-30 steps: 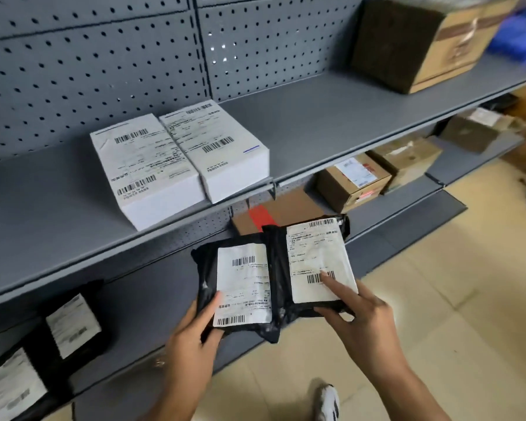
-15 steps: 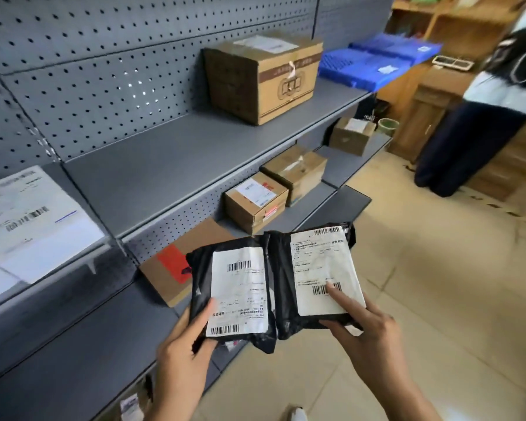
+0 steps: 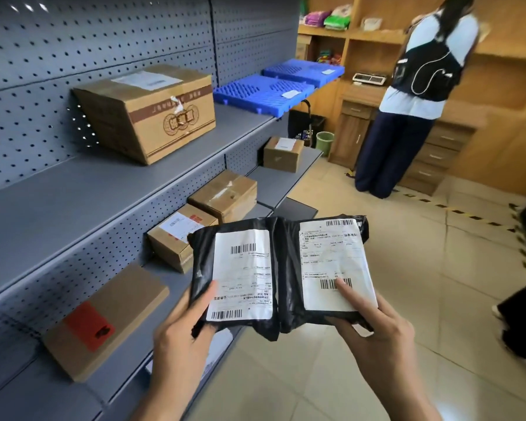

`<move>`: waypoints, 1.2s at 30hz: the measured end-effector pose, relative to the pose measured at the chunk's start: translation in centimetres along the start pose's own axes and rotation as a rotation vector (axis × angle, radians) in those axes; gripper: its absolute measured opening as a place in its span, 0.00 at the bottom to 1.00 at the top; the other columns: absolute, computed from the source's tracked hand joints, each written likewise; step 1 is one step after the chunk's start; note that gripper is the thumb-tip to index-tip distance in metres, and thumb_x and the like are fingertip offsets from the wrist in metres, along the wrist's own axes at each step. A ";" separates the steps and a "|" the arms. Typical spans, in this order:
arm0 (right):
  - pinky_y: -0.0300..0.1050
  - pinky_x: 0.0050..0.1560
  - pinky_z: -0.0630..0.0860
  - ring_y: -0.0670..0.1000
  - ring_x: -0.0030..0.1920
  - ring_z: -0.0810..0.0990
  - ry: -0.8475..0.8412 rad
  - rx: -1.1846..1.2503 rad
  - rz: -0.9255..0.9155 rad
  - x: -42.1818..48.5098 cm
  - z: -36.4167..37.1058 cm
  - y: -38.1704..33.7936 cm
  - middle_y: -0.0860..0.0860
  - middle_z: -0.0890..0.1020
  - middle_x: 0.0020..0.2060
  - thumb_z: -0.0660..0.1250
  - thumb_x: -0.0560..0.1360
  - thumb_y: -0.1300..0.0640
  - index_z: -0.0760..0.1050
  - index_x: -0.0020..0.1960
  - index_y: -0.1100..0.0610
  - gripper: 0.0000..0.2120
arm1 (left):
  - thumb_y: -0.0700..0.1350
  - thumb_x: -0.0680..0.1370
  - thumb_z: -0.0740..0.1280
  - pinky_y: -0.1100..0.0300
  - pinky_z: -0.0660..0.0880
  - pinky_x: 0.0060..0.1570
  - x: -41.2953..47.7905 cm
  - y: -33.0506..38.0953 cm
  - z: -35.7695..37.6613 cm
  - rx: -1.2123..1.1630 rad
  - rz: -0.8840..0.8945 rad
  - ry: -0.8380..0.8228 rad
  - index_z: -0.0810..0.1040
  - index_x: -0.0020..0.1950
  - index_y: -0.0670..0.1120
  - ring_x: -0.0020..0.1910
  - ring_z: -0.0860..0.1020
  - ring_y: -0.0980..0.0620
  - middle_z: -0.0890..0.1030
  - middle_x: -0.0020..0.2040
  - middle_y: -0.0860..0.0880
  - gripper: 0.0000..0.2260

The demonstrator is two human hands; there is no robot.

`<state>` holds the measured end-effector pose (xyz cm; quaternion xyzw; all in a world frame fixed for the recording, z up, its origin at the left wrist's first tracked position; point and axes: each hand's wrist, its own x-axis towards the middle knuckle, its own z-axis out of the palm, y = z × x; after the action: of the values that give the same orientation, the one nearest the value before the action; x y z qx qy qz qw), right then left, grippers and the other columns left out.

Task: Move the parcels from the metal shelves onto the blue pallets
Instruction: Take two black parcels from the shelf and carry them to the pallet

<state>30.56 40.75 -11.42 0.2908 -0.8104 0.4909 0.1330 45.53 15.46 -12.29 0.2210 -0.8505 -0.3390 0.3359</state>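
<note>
I hold two black plastic mailer parcels side by side in front of me, each with a white label. My left hand (image 3: 182, 335) grips the left black parcel (image 3: 204, 262), thumb on its label. My right hand (image 3: 377, 326) grips the right black parcel (image 3: 289, 268), thumb on its barcode. Two blue pallets (image 3: 261, 92) lie on the far end of the upper metal shelf (image 3: 73, 202). A large cardboard box (image 3: 152, 113) stands on that same shelf, nearer to me.
The lower shelf carries a flat brown parcel with a red sticker (image 3: 104, 323) and three small cardboard boxes (image 3: 222, 196). A person (image 3: 416, 95) stands at wooden cabinets (image 3: 356, 132) ahead right. A green bin (image 3: 325, 141) sits past the shelf end. Tiled floor (image 3: 407, 238) lies to the right.
My view has swung right along the shelves; the white boxes left the frame and the blue pallets and the person came into view. Both hands keep the same grip on the black parcels.
</note>
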 end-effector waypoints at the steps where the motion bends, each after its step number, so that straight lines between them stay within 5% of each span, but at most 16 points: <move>1: 0.37 0.44 0.80 0.37 0.44 0.83 0.014 -0.002 -0.013 0.3 -0.5 0.2 0.43 0.84 0.55 0.81 0.66 0.61 0.82 0.64 0.47 0.28 | 0.20 0.62 0.76 0.77 0.68 0.63 0.3 0.3 0.5 -0.001 0.018 -0.011 0.82 0.65 0.44 0.63 0.76 0.66 0.79 0.69 0.45 0.35; 3: 0.40 0.43 0.80 0.37 0.44 0.82 0.041 -0.026 -0.039 0.9 -1.6 0.5 0.43 0.84 0.55 0.78 0.67 0.55 0.82 0.64 0.46 0.25 | 0.21 0.62 0.77 0.75 0.70 0.63 1.0 1.1 1.3 -0.008 0.044 -0.021 0.82 0.65 0.45 0.61 0.78 0.60 0.80 0.67 0.45 0.35; 5: 0.39 0.43 0.80 0.36 0.44 0.82 0.068 -0.049 -0.045 1.6 -2.3 0.8 0.43 0.84 0.54 0.81 0.69 0.53 0.82 0.64 0.47 0.25 | 0.21 0.61 0.77 0.75 0.70 0.63 1.8 2.1 2.0 -0.021 0.074 -0.026 0.82 0.64 0.44 0.62 0.76 0.66 0.80 0.67 0.45 0.35; 12: 0.25 0.43 0.73 0.33 0.41 0.77 0.107 -0.115 -0.007 3.3 -3.7 2.4 0.49 0.85 0.52 0.84 0.65 0.61 0.83 0.62 0.52 0.27 | 0.23 0.60 0.79 0.79 0.67 0.61 5.0 4.3 4.7 -0.080 0.135 -0.084 0.78 0.67 0.46 0.61 0.74 0.70 0.77 0.68 0.46 0.39; 15: 0.24 0.45 0.73 0.34 0.42 0.79 0.143 -0.106 -0.009 4.7 -4.3 2.8 0.48 0.85 0.55 0.79 0.65 0.58 0.83 0.62 0.51 0.25 | 0.24 0.61 0.80 0.77 0.67 0.62 6.8 4.5 6.3 -0.109 0.168 -0.087 0.82 0.64 0.44 0.63 0.70 0.78 0.78 0.68 0.45 0.34; 23: 0.24 0.51 0.75 0.34 0.50 0.80 0.202 -0.165 -0.018 9.4 -5.0 5.2 0.48 0.84 0.58 0.77 0.64 0.60 0.83 0.62 0.53 0.26 | 0.23 0.62 0.79 0.80 0.65 0.61 13.3 5.3 11.4 -0.167 0.205 -0.097 0.80 0.65 0.47 0.62 0.71 0.77 0.80 0.66 0.47 0.36; 30: 0.28 0.39 0.74 0.44 0.41 0.78 0.264 -0.207 -0.001 15.4 -4.2 7.9 0.44 0.84 0.55 0.78 0.64 0.60 0.83 0.61 0.50 0.25 | 0.22 0.62 0.78 0.78 0.68 0.60 20.7 5.4 15.8 -0.217 0.263 -0.163 0.82 0.64 0.42 0.63 0.73 0.73 0.75 0.69 0.57 0.33; 34: 0.27 0.41 0.76 0.42 0.43 0.80 0.270 -0.238 0.023 18.8 -3.1 9.5 0.42 0.83 0.55 0.83 0.64 0.65 0.84 0.60 0.50 0.27 | 0.21 0.62 0.77 0.78 0.68 0.61 25.0 5.9 17.7 -0.260 0.298 -0.185 0.81 0.64 0.41 0.64 0.72 0.74 0.70 0.70 0.73 0.33; 36: 0.27 0.43 0.76 0.42 0.45 0.81 0.270 -0.248 0.030 20.9 -2.8 10.3 0.40 0.82 0.57 0.82 0.65 0.62 0.83 0.61 0.49 0.26 | 0.21 0.62 0.77 0.78 0.67 0.62 27.5 6.0 19.0 -0.263 0.317 -0.202 0.79 0.65 0.41 0.65 0.71 0.75 0.70 0.69 0.73 0.34</move>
<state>7.52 39.65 -7.02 0.1916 -0.8439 0.4235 0.2679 12.38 11.01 -6.72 0.0037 -0.8525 -0.4104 0.3239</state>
